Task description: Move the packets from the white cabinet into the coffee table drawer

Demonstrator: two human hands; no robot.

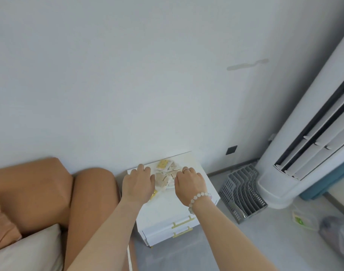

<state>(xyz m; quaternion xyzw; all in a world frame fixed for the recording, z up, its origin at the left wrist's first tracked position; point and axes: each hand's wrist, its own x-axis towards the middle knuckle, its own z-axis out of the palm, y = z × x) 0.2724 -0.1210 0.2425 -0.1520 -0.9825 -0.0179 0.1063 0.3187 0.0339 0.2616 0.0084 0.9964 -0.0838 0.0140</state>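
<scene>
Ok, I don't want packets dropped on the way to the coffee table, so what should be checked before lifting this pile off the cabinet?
1. Both hands at the pile: ok. The left hand and right hand flank the packets on the white cabinet.
2. Grip closed under the pile: cannot tell; the fingertips are hidden.
3. All packets gathered: not ok. A yellow packet pokes out under the left hand, apart from the pile.
4. Cabinet drawers shut: ok, both gold handles sit flush.
5. Coffee table drawer open: cannot tell, out of view.
</scene>
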